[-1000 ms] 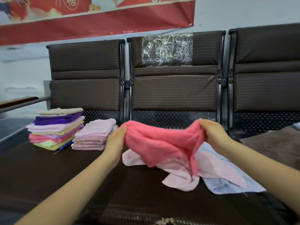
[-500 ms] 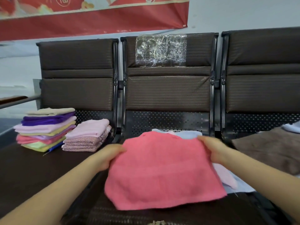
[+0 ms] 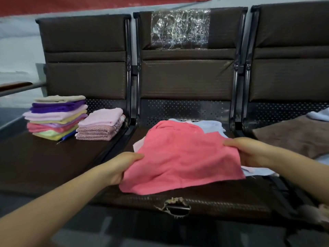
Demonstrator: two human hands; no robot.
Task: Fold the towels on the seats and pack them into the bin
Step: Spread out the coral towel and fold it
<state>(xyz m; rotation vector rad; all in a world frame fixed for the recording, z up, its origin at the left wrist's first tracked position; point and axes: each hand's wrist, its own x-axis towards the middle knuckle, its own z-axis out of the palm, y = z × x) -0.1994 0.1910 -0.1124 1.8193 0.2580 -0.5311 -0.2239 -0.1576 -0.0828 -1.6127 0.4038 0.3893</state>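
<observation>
You are gripping the coral towel (image 3: 179,154) with both hands, left hand (image 3: 122,166) and right hand (image 3: 249,154), fingers clamped on its side edges, over the middle seat (image 3: 213,200). It is lying on loose pale towels (image 3: 210,124), so folding here is risking dragging them along or creasing unevenly.

On the left seat (image 3: 44,163) we see bare cushion in front of the tall folded stack (image 3: 57,117) and the short pink stack (image 3: 100,126) beside it. The middle seat's front strip (image 3: 222,198) lies bare below the coral towel (image 3: 179,157); a brown cloth (image 3: 293,136) covers the right seat.
</observation>
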